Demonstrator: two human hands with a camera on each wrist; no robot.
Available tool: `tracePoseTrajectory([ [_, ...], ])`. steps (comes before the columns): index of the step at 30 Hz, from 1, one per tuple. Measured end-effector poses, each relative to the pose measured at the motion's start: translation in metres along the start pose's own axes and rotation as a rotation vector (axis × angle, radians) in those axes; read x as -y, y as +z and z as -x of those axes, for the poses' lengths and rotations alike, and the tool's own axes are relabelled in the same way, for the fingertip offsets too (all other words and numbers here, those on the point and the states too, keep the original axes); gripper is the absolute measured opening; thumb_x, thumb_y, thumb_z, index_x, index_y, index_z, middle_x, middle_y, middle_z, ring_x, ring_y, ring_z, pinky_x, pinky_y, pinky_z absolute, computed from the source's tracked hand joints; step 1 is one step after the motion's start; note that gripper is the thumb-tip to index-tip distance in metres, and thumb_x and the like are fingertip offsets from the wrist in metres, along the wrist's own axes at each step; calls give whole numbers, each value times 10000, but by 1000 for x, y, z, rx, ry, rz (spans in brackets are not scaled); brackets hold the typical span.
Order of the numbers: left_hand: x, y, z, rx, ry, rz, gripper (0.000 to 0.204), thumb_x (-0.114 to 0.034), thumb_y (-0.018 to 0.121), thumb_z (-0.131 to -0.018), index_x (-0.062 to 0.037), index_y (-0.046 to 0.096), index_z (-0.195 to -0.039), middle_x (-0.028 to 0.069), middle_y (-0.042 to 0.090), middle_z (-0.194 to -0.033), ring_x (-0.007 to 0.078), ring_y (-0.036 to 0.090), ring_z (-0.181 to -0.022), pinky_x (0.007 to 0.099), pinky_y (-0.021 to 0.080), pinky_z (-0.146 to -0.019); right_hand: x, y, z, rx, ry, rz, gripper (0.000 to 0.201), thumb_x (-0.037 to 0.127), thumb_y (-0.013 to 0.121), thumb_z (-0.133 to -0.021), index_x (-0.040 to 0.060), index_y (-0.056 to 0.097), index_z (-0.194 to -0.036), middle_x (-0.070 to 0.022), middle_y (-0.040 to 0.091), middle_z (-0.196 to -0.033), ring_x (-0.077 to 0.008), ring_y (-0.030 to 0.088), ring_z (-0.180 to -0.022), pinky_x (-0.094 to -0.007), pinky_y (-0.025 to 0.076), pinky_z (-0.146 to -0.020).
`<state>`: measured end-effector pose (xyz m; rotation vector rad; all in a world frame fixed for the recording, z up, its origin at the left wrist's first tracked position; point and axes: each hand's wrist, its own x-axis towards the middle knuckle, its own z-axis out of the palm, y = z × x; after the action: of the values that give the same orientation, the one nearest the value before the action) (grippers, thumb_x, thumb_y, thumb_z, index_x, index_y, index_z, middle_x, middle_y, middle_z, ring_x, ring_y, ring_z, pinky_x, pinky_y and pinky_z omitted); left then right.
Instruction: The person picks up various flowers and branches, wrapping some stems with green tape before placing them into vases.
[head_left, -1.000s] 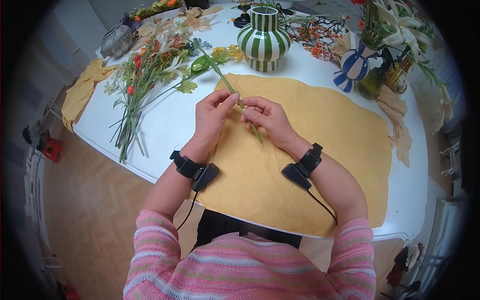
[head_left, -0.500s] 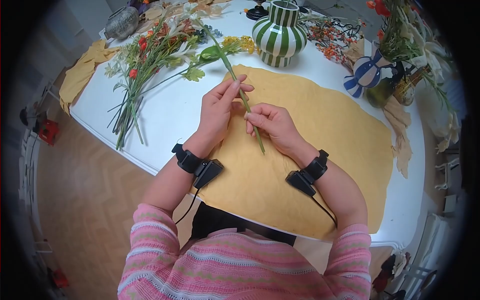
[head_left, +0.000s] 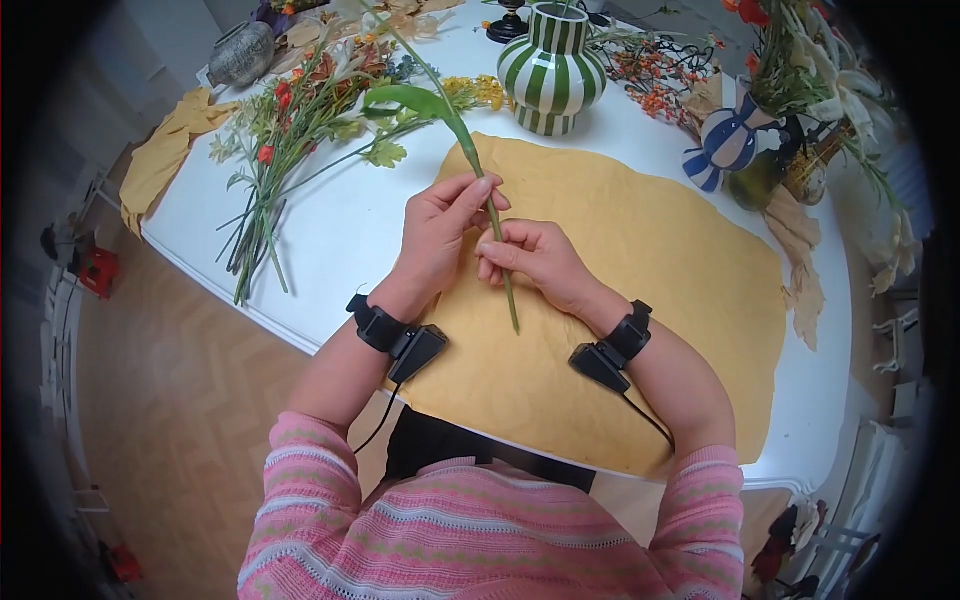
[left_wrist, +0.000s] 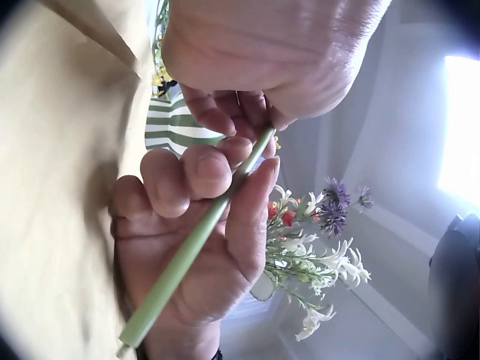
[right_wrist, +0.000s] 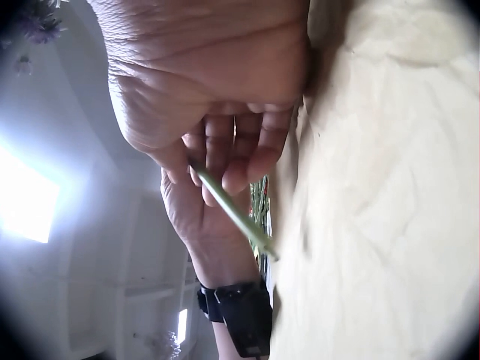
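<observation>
Both hands hold one green flower stem (head_left: pixel 497 222) slanting over the yellow paper (head_left: pixel 640 300). The left hand (head_left: pixel 437 228) pinches it higher up, just below a broad green leaf (head_left: pixel 412 100). Lower down, the right hand (head_left: pixel 541 260) pinches the same stem between thumb and fingers. The stem's cut end (left_wrist: pixel 132 335) sticks out below the right hand in the left wrist view. In the right wrist view the stem (right_wrist: pixel 234 213) emerges beneath the right hand (right_wrist: pixel 217 67), close over the paper. The stem's top runs out of the head view.
A bunch of artificial flowers (head_left: pixel 265 195) lies left on the white table (head_left: pixel 340 225). Behind the paper stands a green-and-white striped vase (head_left: pixel 552 75). A blue-and-white vase (head_left: pixel 728 138) with flowers is at right. Red-berried branches (head_left: pixel 655 80) and a silver vase (head_left: pixel 242 50) sit farther back.
The stem has turned more upright, its lower end now nearer the body and its leaf showing broadside. The right hand has moved slightly down along with it; both hands keep their pinch.
</observation>
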<state>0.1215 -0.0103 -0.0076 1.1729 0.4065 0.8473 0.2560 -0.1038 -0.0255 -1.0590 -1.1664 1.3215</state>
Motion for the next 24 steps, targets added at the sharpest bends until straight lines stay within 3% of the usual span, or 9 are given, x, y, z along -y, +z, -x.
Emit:
tracePoseTrajectory([
  [12,6,-4,-3,28,8,-33,204,-178,572,-961,5,625,-1035,67,643,-942,87,573,-821,217,467,-730,-2,-6,0,-49,-19,-131,345,317,493,-996,9,619,-906,-70,644,-771,-116,595,-690,-244,485,-676],
  [24,1,-1,-3,-36,15,9,343,-210,511,-992,-20,539,-1276,65,660,-1013,77,559,-812,217,461,-699,-4,-6,-1,-45,-24,-142,352,312,469,-1004,8,618,-908,-82,648,-759,-129,599,-689,-253,484,-684],
])
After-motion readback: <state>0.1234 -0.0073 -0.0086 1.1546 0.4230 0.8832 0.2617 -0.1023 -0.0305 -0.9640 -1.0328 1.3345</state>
